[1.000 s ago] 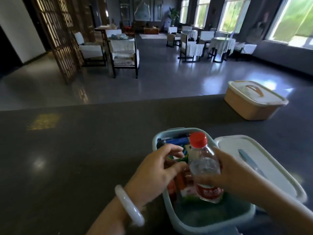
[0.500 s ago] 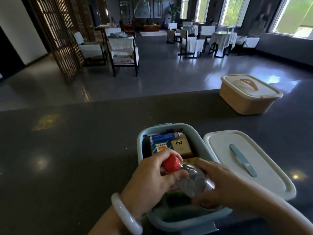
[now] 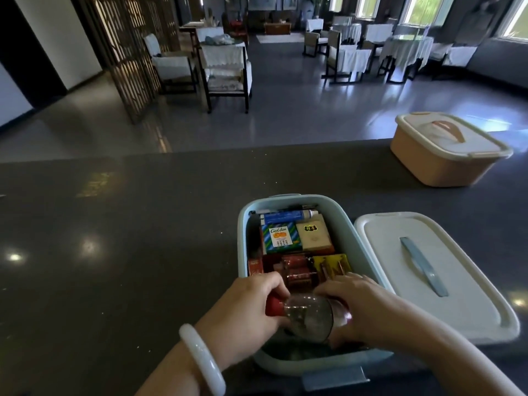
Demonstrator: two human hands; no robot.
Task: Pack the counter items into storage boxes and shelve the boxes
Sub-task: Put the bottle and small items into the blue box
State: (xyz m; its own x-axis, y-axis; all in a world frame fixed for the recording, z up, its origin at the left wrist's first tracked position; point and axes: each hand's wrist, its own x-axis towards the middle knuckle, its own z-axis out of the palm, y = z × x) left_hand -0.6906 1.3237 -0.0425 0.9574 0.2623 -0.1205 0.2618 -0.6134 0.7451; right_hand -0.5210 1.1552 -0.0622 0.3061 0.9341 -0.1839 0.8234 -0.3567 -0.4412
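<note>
"Golden" carton [image 3: 281, 237] behind hand-held bottle [image 3: 310, 317]

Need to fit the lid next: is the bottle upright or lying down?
Lying down: bottle on its side in the blue box, red cap pointing left, both hands gripping it.

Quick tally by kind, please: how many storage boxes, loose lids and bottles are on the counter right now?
Storage boxes: 2, the open blue box and the closed peach box.
Loose lids: 1, the white lid beside the blue box.
Bottles: 1, the red-capped bottle, lying sideways in the blue box, gripped by the left hand and right hand.
Total: 4.
</note>
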